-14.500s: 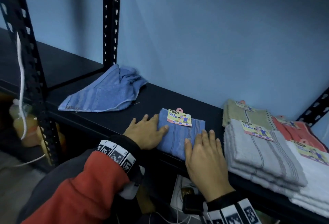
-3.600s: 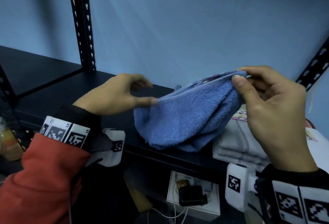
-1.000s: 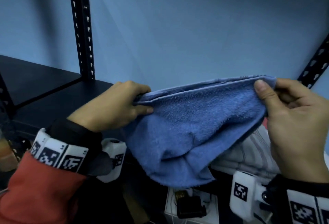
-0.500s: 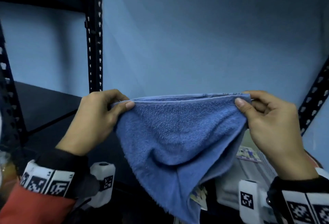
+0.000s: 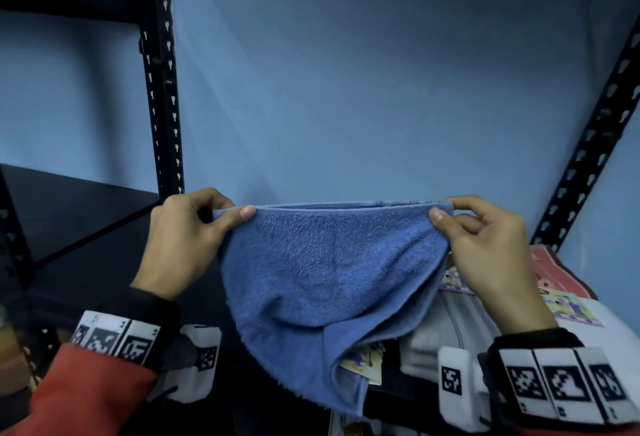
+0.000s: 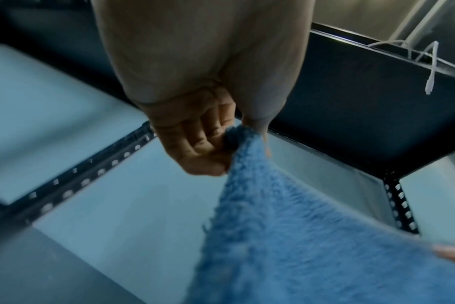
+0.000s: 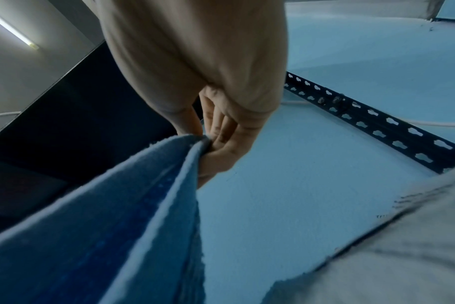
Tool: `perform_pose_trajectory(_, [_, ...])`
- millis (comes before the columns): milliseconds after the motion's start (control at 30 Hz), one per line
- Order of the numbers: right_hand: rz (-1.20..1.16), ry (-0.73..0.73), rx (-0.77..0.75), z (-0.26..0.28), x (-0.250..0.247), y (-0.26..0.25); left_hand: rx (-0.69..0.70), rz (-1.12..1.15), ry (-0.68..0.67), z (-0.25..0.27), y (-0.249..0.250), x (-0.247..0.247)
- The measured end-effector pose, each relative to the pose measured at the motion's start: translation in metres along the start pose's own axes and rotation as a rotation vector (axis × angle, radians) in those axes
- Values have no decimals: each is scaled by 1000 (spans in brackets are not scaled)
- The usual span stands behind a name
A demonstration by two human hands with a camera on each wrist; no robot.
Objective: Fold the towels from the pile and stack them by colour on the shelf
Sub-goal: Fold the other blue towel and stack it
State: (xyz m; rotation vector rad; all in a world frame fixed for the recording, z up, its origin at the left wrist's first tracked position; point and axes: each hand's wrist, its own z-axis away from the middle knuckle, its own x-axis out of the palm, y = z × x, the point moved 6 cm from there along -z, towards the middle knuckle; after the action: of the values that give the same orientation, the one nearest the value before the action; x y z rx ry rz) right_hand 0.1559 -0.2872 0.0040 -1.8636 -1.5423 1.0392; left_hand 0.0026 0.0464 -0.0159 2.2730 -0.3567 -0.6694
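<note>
Head view: one blue towel (image 5: pixel 329 272) held in the air before the black shelf (image 5: pixel 86 213), top edge level and running left to right, its doubled body sagging below. Left hand (image 5: pixel 183 245) and right hand (image 5: pixel 491 252) each pinch an upper corner between thumb and curled fingers. Paper tag (image 5: pixel 362 364) at the lower hem; print unreadable. Folded grey towels (image 5: pixel 450 335) lie behind.

Left wrist view: fingers (image 6: pixel 195 133) closed on a towel corner.

Right wrist view: fingers (image 7: pixel 221 131) pinching two layered edges.

A person in red sleeves (image 5: pixel 79 390) with black cuffs (image 5: pixel 145 304) wears white wristbands (image 5: pixel 116 337) printed with black square-code markers; white camera boxes (image 5: pixel 453 380), each bearing a smaller marker, hang beneath both wrists.
</note>
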Motion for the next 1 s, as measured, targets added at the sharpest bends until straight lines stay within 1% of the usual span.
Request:
perform_pose_trajectory(67, [16,4,21,1,2,4,-63,50,-61,2,-7,10])
perform_pose_trajectory(167, [48,54,24,5,4,8,-154,181,-184,9,-7,27])
perform_pose_trajectory(233, [42,49,14,8,9,6,-164,239,-244,12,3,35])
perform_pose_trajectory(267, [35,38,7,10,11,5,-141,228,-259,14,9,37])
perform_pose_trajectory(300, [29,24,-1,12,14,2,-98,160,-253,16,16,36])
perform_pose_trajectory(367, [32,-3,-31,16,20,-5,4,-57,-195,20,28,32])
perform_pose_trajectory(400, [40,-14,-45,19,23,-9,37,-124,-163,21,33,30])
perform_pose_trajectory(467, [45,-31,-67,25,28,-16,34,-148,-142,23,36,28])
perform_pose_trajectory(533, [33,-39,-98,31,34,-21,-21,-87,-170,25,34,31])
perform_pose_trajectory(633, [10,-107,-121,45,53,-23,-110,149,-293,35,38,46])
perform_pose_trajectory(700, [23,-218,-157,57,71,-27,-148,297,-407,45,46,61])
perform_pose_trajectory(767, [85,-345,-230,72,88,-35,-170,398,-467,51,50,70])
perform_pose_trajectory(800, [120,-379,-269,78,93,-38,-181,420,-475,52,51,71])
perform_pose_trajectory(900, [220,-417,-357,85,96,-46,-194,428,-481,53,49,68])
perform_pose_trajectory(967, [306,-477,-400,89,100,-47,-187,434,-515,53,49,65])
perform_pose_trajectory(1000, [385,-485,-440,91,101,-49,-188,441,-545,52,49,65])
